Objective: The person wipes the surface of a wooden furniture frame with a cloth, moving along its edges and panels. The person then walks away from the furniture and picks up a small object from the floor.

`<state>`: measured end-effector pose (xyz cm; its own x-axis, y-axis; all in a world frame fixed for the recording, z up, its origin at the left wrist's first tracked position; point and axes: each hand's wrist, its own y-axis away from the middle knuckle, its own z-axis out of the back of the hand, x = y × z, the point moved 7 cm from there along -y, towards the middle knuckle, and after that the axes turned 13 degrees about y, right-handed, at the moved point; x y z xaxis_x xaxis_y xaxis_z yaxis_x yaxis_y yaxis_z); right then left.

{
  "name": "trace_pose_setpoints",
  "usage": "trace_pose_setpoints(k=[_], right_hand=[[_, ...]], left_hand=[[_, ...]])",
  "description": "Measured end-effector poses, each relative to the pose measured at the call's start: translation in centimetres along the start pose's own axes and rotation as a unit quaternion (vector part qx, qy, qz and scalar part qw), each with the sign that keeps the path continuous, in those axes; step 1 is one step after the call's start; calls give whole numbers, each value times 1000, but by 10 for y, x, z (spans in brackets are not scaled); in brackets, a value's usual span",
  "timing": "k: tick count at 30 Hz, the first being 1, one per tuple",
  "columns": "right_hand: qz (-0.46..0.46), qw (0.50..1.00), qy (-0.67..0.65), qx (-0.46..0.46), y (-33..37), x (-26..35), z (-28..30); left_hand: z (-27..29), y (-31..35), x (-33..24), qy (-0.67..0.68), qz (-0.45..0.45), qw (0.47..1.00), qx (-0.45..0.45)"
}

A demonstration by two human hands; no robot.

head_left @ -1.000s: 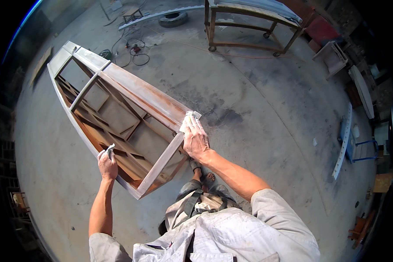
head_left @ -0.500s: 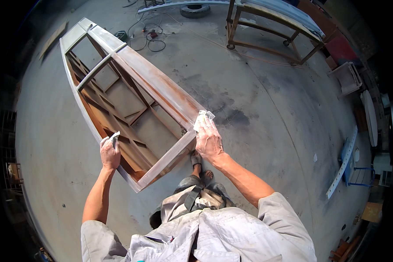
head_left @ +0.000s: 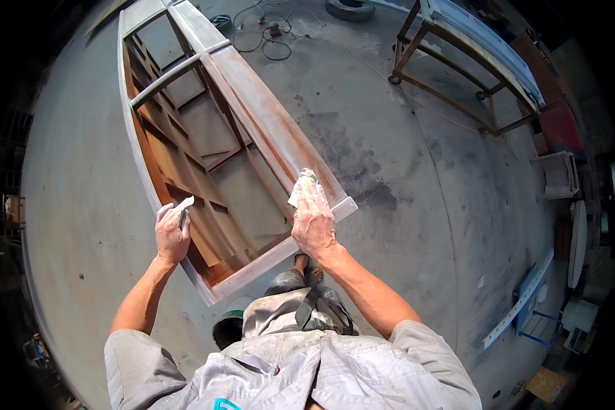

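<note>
Holding white sheets (head_left: 186, 203) (head_left: 307, 175), hands (head_left: 173, 236) (head_left: 313, 229) at wooden frame (head_left: 266, 113), crossbars (head_left: 224, 159) inside.

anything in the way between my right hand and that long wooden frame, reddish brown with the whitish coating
Only a crumpled whitish sheet, which appears to lie under the right hand's fingers, near the close end of the frame's broad right-hand rail. Nothing else visible stands between them; the palm's underside is hidden.

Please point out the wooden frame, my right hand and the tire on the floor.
Wooden frame (head_left: 266, 116): head view, on its broad right-hand rail.
Right hand (head_left: 313, 222): head view, on the back of the hand.
Tire (head_left: 350, 14): head view, on its near side.
</note>
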<state>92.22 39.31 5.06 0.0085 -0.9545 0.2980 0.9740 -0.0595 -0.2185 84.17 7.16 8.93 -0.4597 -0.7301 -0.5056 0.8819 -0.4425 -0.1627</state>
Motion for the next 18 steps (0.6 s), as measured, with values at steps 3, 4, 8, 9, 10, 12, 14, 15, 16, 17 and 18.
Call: trace_pose_setpoints(k=[3,4,8,9,10,12,14,15,16,17,18], right_hand=[[47,998,2,30,18,-3,12],[49,997,-33,43,33,-7,27],[67,996,-20,53,35,-8,28],[74,996,-31,46,5,-4,20],[91,994,-27,47,-21,-1,7],[105,990,-40,84,-39,-4,2],[148,982,-36,108,-20,-16,16],[167,978,-33,122,2,-24,26],[179,973,-41,139,14,-29,34],[205,968,-41,142,15,-33,32],[239,960,-37,138,-1,-32,25]], left_hand=[[2,2,-4,4,-22,1000,-20],[3,6,-2,11,-15,1000,-20],[5,2,-5,30,-9,999,-35],[7,-2,-6,31,-9,999,-28],[7,-4,-8,32,-6,999,-18],[2,-5,-9,29,17,999,5],[2,-6,-12,37,20,999,-19],[3,-7,-10,41,21,998,-34],[1,-8,-5,37,25,999,-24],[1,-8,-4,32,30,999,-24],[3,-6,-5,24,39,999,-24]])
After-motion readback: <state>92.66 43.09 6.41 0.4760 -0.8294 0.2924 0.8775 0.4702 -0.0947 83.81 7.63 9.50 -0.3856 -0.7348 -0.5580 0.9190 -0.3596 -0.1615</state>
